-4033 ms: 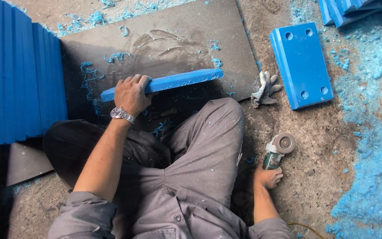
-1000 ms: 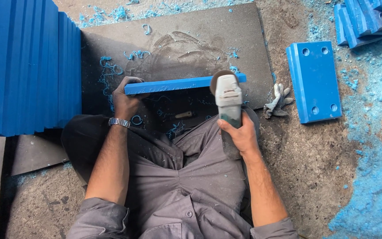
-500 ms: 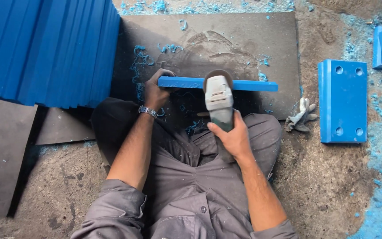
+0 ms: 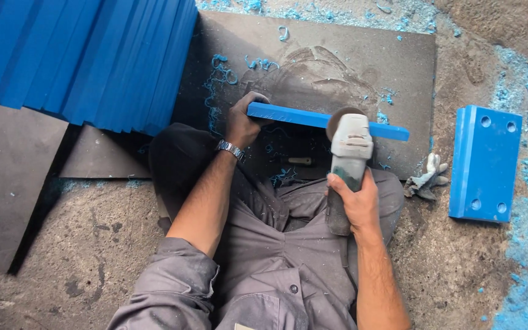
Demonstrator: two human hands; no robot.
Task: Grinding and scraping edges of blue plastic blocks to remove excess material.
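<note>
No packages, labels, signs or screens.

There is only one camera. It sits on the person's head and looks straight down. It is close to the lap, the arms and the dusty grey concrete floor (image 4: 93,244). The dark flat rubber mat (image 4: 349,55) fills the top.
</note>
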